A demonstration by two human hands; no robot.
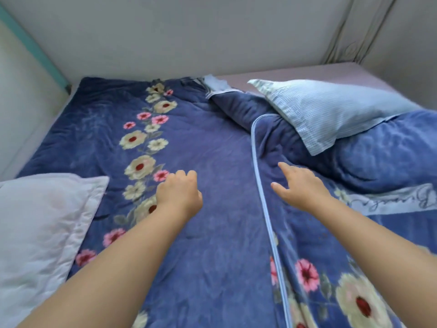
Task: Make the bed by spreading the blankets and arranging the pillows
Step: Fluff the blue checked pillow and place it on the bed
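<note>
A dark blue blanket (201, 143) with a strip of flowers is lying spread flat over most of the bed (331, 72). The left hand (178, 195) is hovering over or resting on this blanket, just beside the flower strip, with its fingers curled loosely under and gripping nothing that shows. To the right of the flat blanket, a second blue blanket (354, 166) is lying bunched up, its pale blue piped edge (260, 185) running along the seam where the two meet. The right hand (299, 188) is reaching over this second blanket, just right of the piped edge, with its fingers spread open and holding nothing; whether it is touching the cloth cannot be told. A blue checked pillow (331, 112) is sitting tilted on top of the bunched blanket, beyond the right hand. A white pillow (42, 223) is lying on the flat blanket's left edge, left of the left forearm.
</note>
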